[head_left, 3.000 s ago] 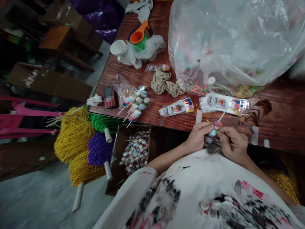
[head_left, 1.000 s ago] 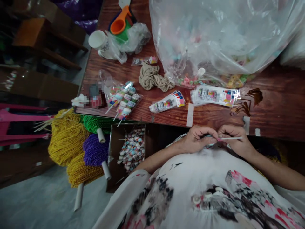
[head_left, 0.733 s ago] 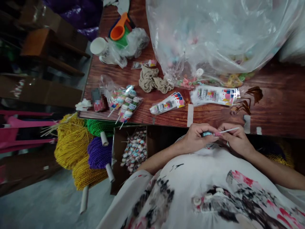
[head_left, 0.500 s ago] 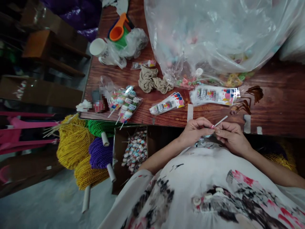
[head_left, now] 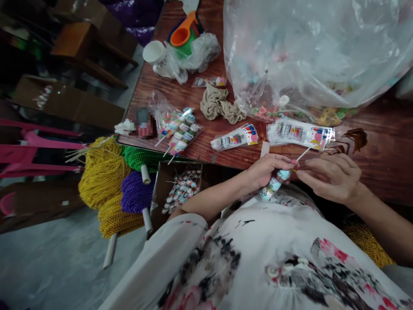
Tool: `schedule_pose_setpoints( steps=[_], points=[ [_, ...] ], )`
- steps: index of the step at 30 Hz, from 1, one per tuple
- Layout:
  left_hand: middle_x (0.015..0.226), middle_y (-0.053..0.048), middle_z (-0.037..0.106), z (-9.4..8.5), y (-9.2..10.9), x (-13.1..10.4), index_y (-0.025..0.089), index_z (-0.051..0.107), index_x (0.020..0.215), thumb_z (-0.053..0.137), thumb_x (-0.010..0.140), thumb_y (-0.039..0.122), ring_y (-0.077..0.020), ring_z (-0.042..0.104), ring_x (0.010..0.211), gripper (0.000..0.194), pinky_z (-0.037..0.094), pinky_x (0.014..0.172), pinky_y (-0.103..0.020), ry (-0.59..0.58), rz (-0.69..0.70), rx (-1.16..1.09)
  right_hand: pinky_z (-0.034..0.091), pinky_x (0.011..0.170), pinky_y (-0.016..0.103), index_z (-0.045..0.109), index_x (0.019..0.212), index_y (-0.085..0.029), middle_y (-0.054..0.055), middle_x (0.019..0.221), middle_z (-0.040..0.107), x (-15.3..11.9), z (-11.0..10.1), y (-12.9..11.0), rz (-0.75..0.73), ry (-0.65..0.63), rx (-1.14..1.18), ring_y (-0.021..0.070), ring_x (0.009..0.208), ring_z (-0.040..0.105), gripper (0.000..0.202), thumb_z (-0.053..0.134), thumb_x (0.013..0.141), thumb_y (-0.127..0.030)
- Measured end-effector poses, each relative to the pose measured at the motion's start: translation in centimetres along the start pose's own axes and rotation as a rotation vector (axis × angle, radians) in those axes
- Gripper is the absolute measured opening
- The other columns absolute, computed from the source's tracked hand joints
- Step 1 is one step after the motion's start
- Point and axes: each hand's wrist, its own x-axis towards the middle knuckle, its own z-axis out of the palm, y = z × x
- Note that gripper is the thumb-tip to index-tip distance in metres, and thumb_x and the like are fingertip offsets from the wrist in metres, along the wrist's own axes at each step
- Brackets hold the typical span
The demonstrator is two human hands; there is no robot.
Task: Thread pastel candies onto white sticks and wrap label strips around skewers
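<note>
Brown cardboard box (head_left: 159, 185) with wrapped candy sticks (head_left: 184, 188) inside

Clear-wrapped candy skewer (head_left: 274, 185), pale blue, tilted, stick end uppermost.

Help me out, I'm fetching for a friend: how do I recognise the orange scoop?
Find the huge clear plastic bag. Just left of it, near the far edge, a white cup stands beside a bundle partly wrapped in thin plastic. The orange scoop lies on top, brighter than the green piece beneath.
</note>
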Motion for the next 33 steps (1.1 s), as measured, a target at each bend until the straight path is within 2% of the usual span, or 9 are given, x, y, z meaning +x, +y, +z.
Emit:
schedule_pose_setpoints(
  steps=[3, 7, 19, 24, 33],
  points=[
    [0.06, -0.003, 0.065, 0.1, -0.3, 0.1, 0.008, 0.069, 0.076, 0.07, 0.068, 0.006, -0.014, 0.06, 0.047, 0.009, 0.054, 0.047, -0.03, -0.03, -0.028, -0.018, 0.052, 0.075, 0.035, 0.072, 0.1, -0.027, 0.003, 0.097, 0.075, 0.8, 0.2, 0.9, -0.158, -0.057, 0.04, 0.018, 0.086, 0.066, 0.014, 0.068, 0.088, -0.02],
    [0.057, -0.001, 0.063, -0.1, -0.7, 0.1, 0.009, 0.066, 0.075, 0.071, 0.068, 0.006, -0.013, 0.058, 0.044, 0.008, 0.053, 0.046, -0.029, -0.049, -0.041, -0.02, 0.051, 0.074, 0.036, 0.071, 0.096, -0.019, 0.006, 0.091, 0.074, 1.3, 0.6, 1.2, -0.228, -0.092, 0.118, 0.019, 0.086, 0.065, 0.012, 0.061, 0.091, -0.016],
    [0.054, -0.001, 0.062, -0.3, -1.4, -0.1, 0.011, 0.063, 0.07, 0.077, 0.067, 0.011, -0.0132, 0.059, 0.046, 0.014, 0.053, 0.049, -0.027, -0.045, -0.126, 0.011, 0.048, 0.073, 0.035, 0.071, 0.095, -0.016, 0.008, 0.089, 0.074, 1.9, 0.3, 1.4, -0.356, -0.175, 0.246, 0.0183, 0.086, 0.064, 0.02, 0.051, 0.095, -0.014],
    [0.053, 0.0, 0.062, -0.2, -1.7, -0.1, 0.012, 0.063, 0.066, 0.075, 0.066, 0.01, -0.0128, 0.058, 0.045, 0.012, 0.051, 0.047, -0.026, -0.031, -0.11, 0.023, 0.049, 0.072, 0.035, 0.072, 0.098, -0.022, 0.004, 0.09, 0.074, 1.5, 0.4, 1.2, -0.345, -0.199, 0.269, 0.0177, 0.087, 0.064, 0.02, 0.053, 0.094, -0.016],
    [0.052, 0.002, 0.059, 0.1, -1.7, 0.0, 0.012, 0.061, 0.067, 0.075, 0.065, 0.009, -0.0107, 0.055, 0.044, 0.014, 0.049, 0.047, -0.024, 0.038, -0.084, 0.063, 0.044, 0.064, 0.033, 0.067, 0.083, -0.02, 0.004, 0.082, 0.07, 2.5, 1.0, 0.6, -0.374, -0.187, 0.215, 0.016, 0.076, 0.058, 0.018, 0.054, 0.091, -0.012]
  ],
)
